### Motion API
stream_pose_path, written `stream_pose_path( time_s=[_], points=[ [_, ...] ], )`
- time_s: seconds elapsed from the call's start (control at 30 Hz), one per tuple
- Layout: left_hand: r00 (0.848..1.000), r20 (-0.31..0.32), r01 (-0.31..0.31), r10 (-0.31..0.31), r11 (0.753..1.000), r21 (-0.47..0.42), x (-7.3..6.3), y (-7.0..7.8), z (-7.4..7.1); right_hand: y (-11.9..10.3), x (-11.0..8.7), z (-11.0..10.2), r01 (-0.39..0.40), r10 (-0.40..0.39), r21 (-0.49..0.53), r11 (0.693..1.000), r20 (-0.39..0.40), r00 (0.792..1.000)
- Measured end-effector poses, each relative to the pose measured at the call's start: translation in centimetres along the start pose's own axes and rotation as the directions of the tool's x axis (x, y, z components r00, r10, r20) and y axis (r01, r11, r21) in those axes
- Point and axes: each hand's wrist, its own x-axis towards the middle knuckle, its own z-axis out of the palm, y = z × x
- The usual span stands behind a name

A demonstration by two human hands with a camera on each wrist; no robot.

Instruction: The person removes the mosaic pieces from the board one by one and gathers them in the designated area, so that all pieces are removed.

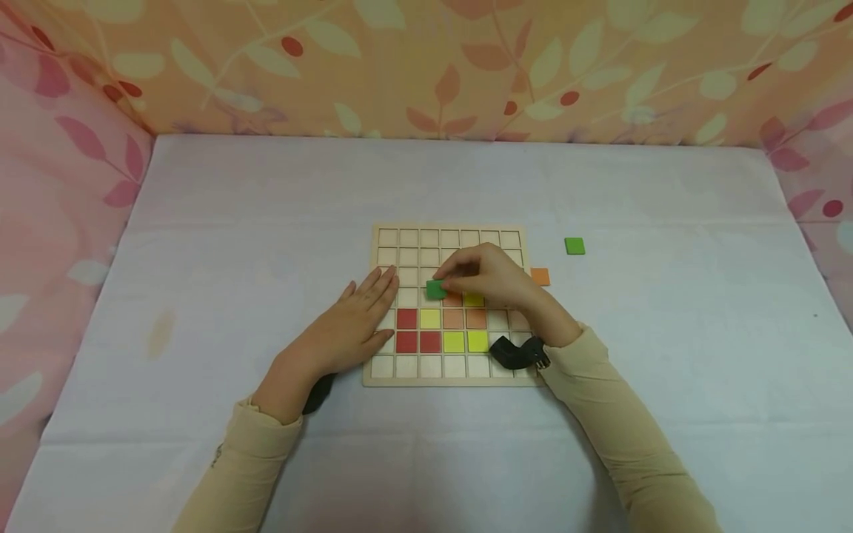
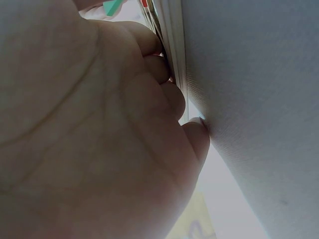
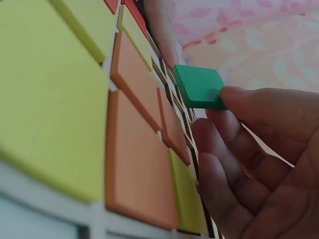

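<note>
A wooden grid board [image 1: 426, 381] lies on the white cloth, partly filled with red, yellow and orange square tiles. Between thumb and fingertips, my right hand [image 1: 492, 277] pinches a green tile [image 3: 199, 87] just above the board, left of an orange tile [image 1: 452, 300] in its grid. My left hand [image 1: 349, 326] rests on the board's left edge, fingers extended. In the left wrist view its palm [image 2: 89, 129] fills much of the picture. Red tiles [image 1: 406, 319] sit in the cells nearest that hand. My right hand and forearm hide some cells on the right.
A loose green tile [image 1: 574, 246] lies on the cloth to the board's right. Closer in, an orange tile [image 1: 540, 277] lies beside the board's right edge. Patterned fabric walls [image 1: 426, 66] stand behind and at both sides of the white cloth [image 1: 233, 192].
</note>
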Motion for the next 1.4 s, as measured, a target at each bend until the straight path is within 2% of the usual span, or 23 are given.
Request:
stream_pose_path(
  time_s=[0.4,0.73,0.97,1.4],
  points=[
    [1.000,0.000,-0.005,0.005,1.000,0.011,-0.1,0.0,0.1,0.3,-1.2,-0.5,-0.039,0.041,0.042,0.998,-0.031,0.999],
    [1.000,0.005,-0.004,0.004,1.000,0.017,-0.1,0.1,0.0,0.6,-2.5,-1.1,-0.022,0.026,0.052,0.998,-0.065,0.998],
    [1.000,0.002,-0.007,0.007,1.000,0.009,-0.1,0.1,-0.1,0.5,-2.7,-1.4,-0.018,0.023,0.081,0.997,-0.059,0.998],
    [1.000,0.007,-0.006,0.006,1.000,0.004,-0.1,0.1,-0.1,0.6,-3.3,-2.5,-0.053,0.057,0.048,0.997,-0.089,0.994]
  ],
)
